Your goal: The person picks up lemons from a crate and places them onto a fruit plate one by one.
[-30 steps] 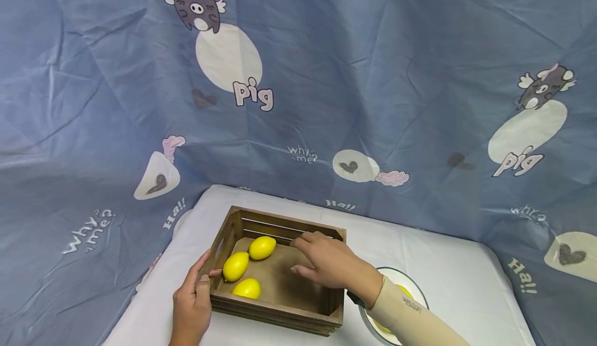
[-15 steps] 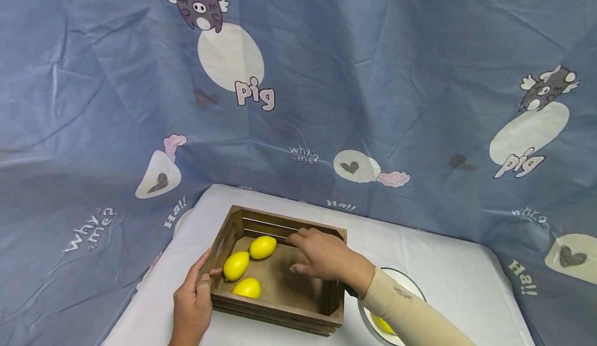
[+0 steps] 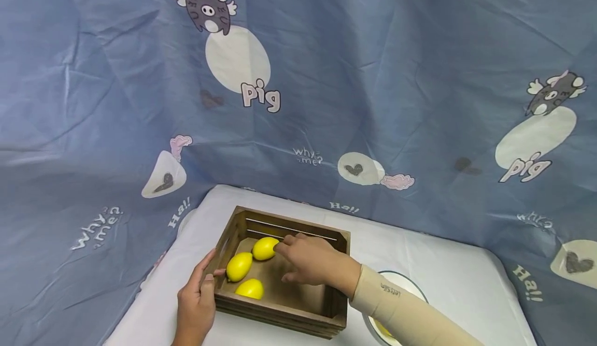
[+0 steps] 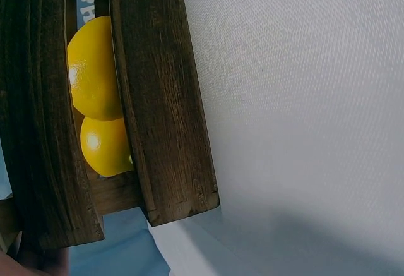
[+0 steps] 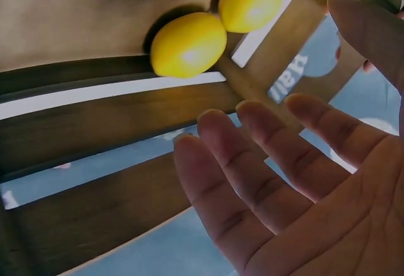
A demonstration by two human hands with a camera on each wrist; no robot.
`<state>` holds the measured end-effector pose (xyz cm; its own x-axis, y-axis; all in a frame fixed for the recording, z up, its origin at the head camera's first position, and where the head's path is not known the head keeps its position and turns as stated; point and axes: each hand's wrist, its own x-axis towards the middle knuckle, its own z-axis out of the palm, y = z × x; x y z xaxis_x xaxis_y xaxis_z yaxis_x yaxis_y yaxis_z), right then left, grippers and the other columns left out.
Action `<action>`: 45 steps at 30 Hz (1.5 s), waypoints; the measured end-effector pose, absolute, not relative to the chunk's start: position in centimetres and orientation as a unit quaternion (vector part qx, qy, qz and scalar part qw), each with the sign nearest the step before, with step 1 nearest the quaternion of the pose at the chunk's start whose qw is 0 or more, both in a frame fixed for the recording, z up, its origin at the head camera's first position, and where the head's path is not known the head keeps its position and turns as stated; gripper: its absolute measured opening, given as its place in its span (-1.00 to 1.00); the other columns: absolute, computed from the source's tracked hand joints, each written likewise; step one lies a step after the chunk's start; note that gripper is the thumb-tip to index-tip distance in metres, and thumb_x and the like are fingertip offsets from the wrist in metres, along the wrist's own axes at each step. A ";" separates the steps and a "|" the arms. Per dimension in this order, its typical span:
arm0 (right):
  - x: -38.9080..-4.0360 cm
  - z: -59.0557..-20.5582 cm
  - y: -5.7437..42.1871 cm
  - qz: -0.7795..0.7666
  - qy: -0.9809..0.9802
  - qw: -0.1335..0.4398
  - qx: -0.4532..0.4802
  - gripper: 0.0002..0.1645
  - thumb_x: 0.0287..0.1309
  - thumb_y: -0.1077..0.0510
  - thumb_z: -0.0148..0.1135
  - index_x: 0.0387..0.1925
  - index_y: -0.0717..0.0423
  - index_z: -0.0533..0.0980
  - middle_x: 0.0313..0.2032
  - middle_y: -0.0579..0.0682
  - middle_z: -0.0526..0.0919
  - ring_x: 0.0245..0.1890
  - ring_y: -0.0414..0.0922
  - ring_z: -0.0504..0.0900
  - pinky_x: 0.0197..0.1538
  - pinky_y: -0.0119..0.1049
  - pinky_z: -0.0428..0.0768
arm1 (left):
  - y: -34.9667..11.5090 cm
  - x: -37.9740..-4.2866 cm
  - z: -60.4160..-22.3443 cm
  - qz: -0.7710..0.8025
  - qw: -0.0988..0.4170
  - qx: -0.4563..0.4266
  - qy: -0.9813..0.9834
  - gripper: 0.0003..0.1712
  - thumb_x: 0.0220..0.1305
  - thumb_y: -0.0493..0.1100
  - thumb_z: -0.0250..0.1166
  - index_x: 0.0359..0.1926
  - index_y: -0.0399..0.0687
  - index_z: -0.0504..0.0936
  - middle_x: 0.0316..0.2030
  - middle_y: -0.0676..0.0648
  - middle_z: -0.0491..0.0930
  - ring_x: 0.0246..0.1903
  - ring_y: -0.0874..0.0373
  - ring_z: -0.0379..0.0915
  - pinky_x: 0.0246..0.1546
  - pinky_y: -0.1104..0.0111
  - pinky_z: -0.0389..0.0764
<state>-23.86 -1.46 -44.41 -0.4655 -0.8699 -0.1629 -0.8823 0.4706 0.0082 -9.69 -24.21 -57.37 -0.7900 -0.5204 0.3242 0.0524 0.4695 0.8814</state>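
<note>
Wooden crate (image 3: 280, 315) is gripped at its left end by the left hand (image 3: 196, 299); inside, three yellow lemons (image 3: 239, 267) lie; near them hovers the right hand (image 3: 310, 260), fingers relaxed and apart; rightmost stands a white dish (image 3: 406, 282).

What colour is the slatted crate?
The crate is brown with wood grain, clearest in the left wrist view.

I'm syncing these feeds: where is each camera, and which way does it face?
Head: worn on the head, facing forward and down at crate and curtain; left hand and right hand show.
Left wrist: on that wrist, facing the crate's slats; left hand blurred, lower left.
Right wrist: on that wrist, facing into the crate; right hand shows palm-side.
Head and right wrist both show lemons.
</note>
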 end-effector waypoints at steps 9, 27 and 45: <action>-23.2 -44.7 -4.1 0.081 0.837 0.097 -0.533 -0.25 0.13 -0.23 0.55 0.33 -0.24 0.53 0.07 -0.17 0.62 -0.06 -0.14 0.62 -0.27 -0.28 0.61 | -24.1 -9.9 -57.4 -0.480 0.298 0.144 -0.812 -0.40 0.57 -0.35 -0.04 0.48 0.16 0.49 -0.10 -0.02 0.79 -0.07 0.17 0.67 -0.22 0.56 0.34; -23.5 -49.5 -6.6 0.097 0.801 0.121 -0.579 -0.45 0.11 -0.15 0.58 0.13 -0.24 0.61 -0.13 -0.25 0.63 -0.28 -0.33 0.57 -0.15 -0.40 0.58 | -24.1 -10.2 -57.4 -0.494 0.311 0.119 -0.803 -0.35 0.52 -0.41 -0.04 0.46 0.20 0.52 -0.17 -0.07 0.80 -0.32 0.14 0.68 -0.67 0.42 0.24; -22.6 -53.0 -8.1 0.100 0.804 0.144 -0.569 -0.46 0.12 -0.10 0.59 0.08 -0.29 0.52 -0.20 -0.25 0.62 -0.30 -0.32 0.53 -0.20 -0.34 0.59 | -24.0 -9.9 -57.3 -0.509 0.316 0.126 -0.791 -0.31 0.50 -0.44 -0.05 0.45 0.23 0.53 -0.01 -0.05 0.77 -0.14 0.24 0.69 -0.75 0.43 0.19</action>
